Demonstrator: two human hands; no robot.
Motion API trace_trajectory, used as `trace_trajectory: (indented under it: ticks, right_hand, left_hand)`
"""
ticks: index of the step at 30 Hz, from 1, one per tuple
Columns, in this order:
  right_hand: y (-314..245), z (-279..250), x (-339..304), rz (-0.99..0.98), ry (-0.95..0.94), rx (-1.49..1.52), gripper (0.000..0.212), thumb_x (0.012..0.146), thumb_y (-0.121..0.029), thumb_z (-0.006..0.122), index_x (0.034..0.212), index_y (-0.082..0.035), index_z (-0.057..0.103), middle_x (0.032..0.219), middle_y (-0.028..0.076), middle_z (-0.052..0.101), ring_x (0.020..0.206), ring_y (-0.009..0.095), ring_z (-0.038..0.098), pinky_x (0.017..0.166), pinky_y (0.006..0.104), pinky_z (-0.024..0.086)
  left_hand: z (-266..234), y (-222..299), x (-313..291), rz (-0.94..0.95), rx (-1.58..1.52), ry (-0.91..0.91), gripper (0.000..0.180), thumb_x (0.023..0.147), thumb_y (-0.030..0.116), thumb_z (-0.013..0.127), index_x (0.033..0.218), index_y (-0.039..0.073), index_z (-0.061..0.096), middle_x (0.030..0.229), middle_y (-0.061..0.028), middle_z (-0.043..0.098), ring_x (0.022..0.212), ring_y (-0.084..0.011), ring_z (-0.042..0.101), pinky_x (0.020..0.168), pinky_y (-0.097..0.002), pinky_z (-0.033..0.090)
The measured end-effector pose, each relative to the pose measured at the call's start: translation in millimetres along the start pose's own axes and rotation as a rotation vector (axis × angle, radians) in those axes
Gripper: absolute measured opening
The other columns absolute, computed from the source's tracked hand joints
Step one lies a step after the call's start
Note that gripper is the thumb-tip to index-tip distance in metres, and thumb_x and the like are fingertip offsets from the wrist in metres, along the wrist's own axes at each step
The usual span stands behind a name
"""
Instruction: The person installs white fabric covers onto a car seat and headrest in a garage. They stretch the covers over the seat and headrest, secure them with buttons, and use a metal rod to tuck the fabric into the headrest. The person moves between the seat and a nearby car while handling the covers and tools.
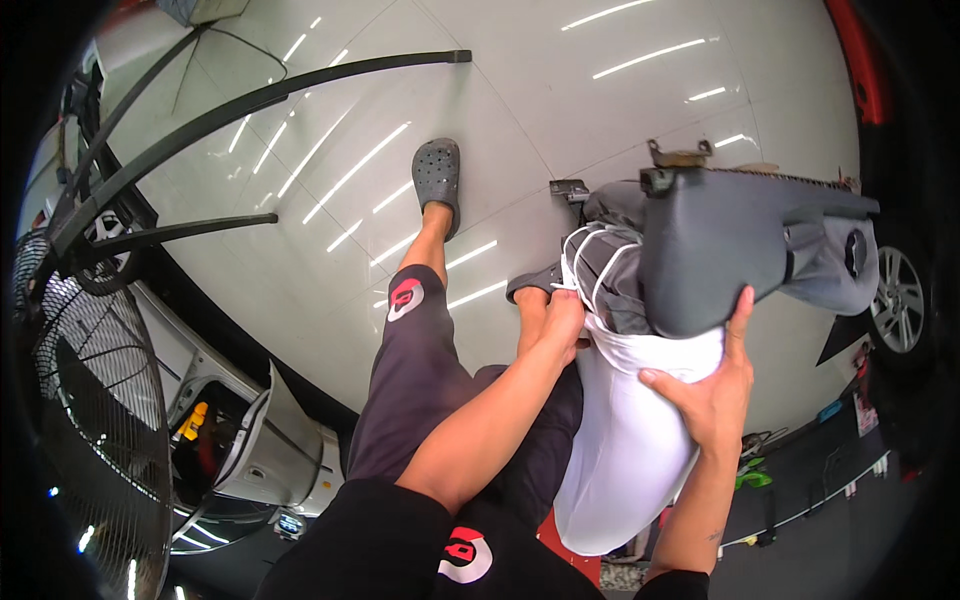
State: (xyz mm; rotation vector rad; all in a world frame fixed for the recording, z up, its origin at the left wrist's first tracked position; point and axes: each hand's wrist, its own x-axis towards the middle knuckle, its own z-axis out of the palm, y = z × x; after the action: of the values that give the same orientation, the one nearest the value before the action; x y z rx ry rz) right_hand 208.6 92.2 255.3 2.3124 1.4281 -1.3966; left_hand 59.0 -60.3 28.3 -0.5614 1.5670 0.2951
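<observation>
A car seat [705, 250] with grey plastic side trim and grey upholstery lies tipped in front of me on the right. A white fabric cover [625, 440] is drawn over its near part, and white cords [595, 250] loop across the grey fabric at its open edge. My left hand [563, 322] is closed at that edge, pinching the cover near the cords; its fingertips are partly hidden. On the other side, my right hand [715, 390] grips the cover, thumb on the white fabric and a finger reaching up against the grey trim.
Metal seat brackets [680, 155] stick out at the seat's far end. To the left stand a large fan [100, 400] and long black curved legs [300, 85] over the shiny tiled floor [540, 90]. A car wheel [898, 300] is at the right, an open white car [270, 450] at lower left.
</observation>
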Motion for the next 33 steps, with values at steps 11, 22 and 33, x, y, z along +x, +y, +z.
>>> trace_trajectory:
  ticks: [11,22,33]
  right_hand:
    - [0,9,1,0.054,0.013,0.013,0.159,0.048,-0.043,0.1,0.167,-0.008,-0.001,0.147,0.031,0.051,0.134,0.039,0.054,0.115,0.0426,0.041]
    - [3,10,3,0.094,0.012,-0.031,0.166,0.047,-0.057,0.099,0.167,-0.011,-0.005,0.157,0.029,0.041,0.143,0.038,0.045,0.119,0.0421,0.036]
    - [6,9,3,0.092,-0.004,0.026,0.163,0.047,-0.051,0.1,0.167,-0.011,-0.003,0.158,0.029,0.04,0.143,0.037,0.045,0.12,0.0417,0.034]
  left_hand:
    - [-34,52,13,0.413,0.518,-0.066,0.081,0.062,-0.006,0.081,0.136,0.005,0.051,0.131,-0.0148,0.059,0.118,-0.0274,0.059,0.099,-0.0384,0.051]
    - [-31,70,49,0.036,0.075,-0.346,0.034,0.086,0.004,0.07,0.119,0.006,0.065,0.101,-0.0034,0.07,0.093,-0.0141,0.066,0.076,-0.0299,0.052]
    - [-26,197,44,0.666,-0.133,-0.005,0.027,0.081,-0.018,0.062,0.091,0.005,0.05,0.084,-0.0124,0.065,0.071,-0.0224,0.067,0.066,-0.0353,0.055]
